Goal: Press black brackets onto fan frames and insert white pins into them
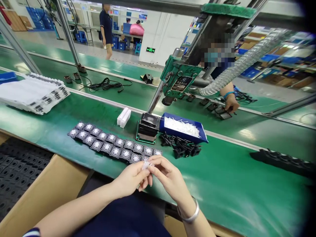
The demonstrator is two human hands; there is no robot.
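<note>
Head view: left hand (128, 177) and right hand (168, 176) pinch a whitish piece (145, 165); its shape is unclear.

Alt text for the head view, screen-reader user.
Left hand and right hand together hold a small whitish piece at a green workbench. Two rows of square black fan parts with white swirls lie beyond and to the left; farther back are a green machine on a metal post and a blue tray of white sticks.

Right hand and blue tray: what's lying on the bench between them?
In the head view, a loose pile of black parts lies on the green bench between the right hand and the blue tray.
</note>
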